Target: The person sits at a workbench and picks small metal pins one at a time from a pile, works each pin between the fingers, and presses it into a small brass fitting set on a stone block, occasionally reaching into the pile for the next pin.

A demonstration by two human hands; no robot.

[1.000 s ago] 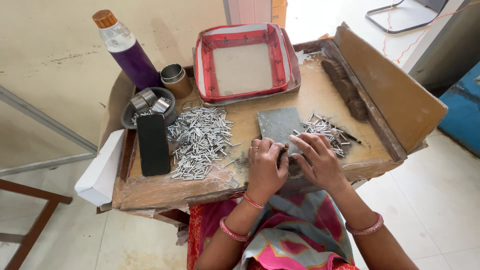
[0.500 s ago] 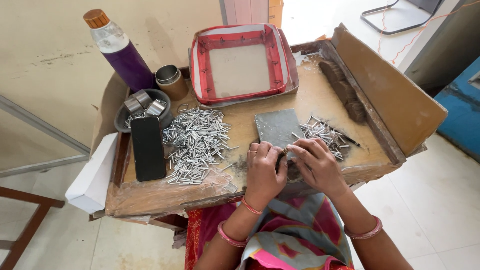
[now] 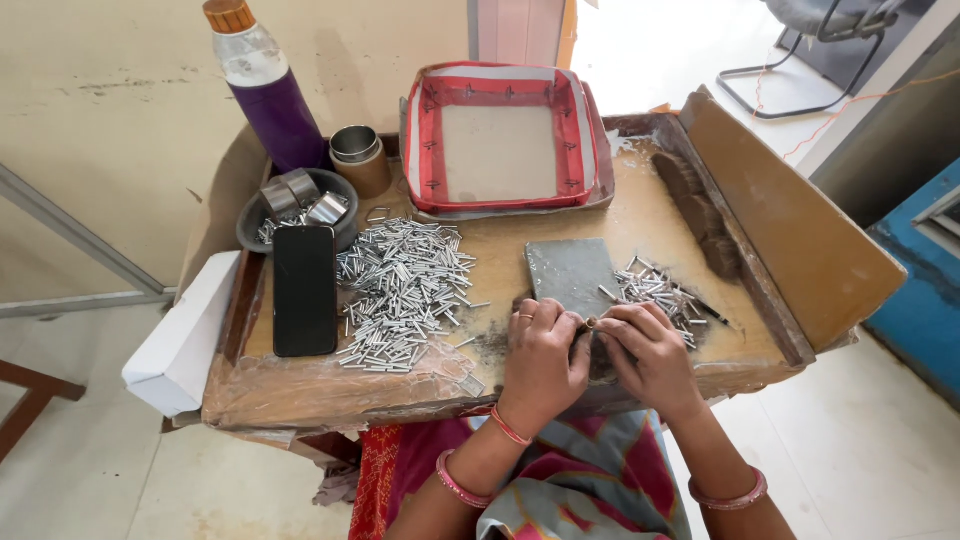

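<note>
Both the left hand (image 3: 541, 352) and right hand (image 3: 648, 350) pinch one small metal tube (image 3: 591, 323); a slip could drop it among the near loose tubes (image 3: 655, 288).

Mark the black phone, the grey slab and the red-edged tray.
black phone (image 3: 305, 290), head view, middle of its dark screen.
grey slab (image 3: 570, 272), head view, bare middle of its top face.
red-edged tray (image 3: 428, 140), head view, its left red wall.

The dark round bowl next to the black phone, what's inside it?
The dark round bowl holds a few shiny silver metal blocks resting on a layer of small silver pins. The blocks cover the middle, so the bowl's bottom and anything beneath them cannot be seen.
</note>
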